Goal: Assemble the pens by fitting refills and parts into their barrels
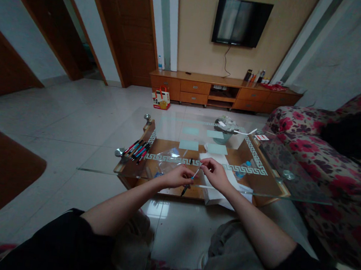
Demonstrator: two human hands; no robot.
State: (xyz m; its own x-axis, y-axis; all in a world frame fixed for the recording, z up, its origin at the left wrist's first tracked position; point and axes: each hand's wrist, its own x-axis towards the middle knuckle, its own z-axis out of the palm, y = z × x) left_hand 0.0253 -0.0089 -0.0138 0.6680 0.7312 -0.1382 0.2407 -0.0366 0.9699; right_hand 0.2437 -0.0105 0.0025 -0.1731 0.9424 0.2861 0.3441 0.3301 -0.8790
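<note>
Over the near edge of the glass coffee table, my left hand (180, 177) and my right hand (214, 172) are close together with fingers pinched. Between them runs a thin, pale pen part (196, 172), slanting up to the right; its lower end is at my left fingers, where a bit of blue shows. My right fingertips grip its upper end. Just below my left hand is a small black piece (184, 190), and I cannot tell whether it is held. A bundle of pens (136, 149) with blue, red and black parts lies to the left.
Clear plastic packaging (168, 157) shows beyond my left hand. A white box (214, 194) and a plastic bottle (244, 169) are seen around the table's right side. A green basket (222, 138) stands further back. A floral sofa (307, 152) flanks the right.
</note>
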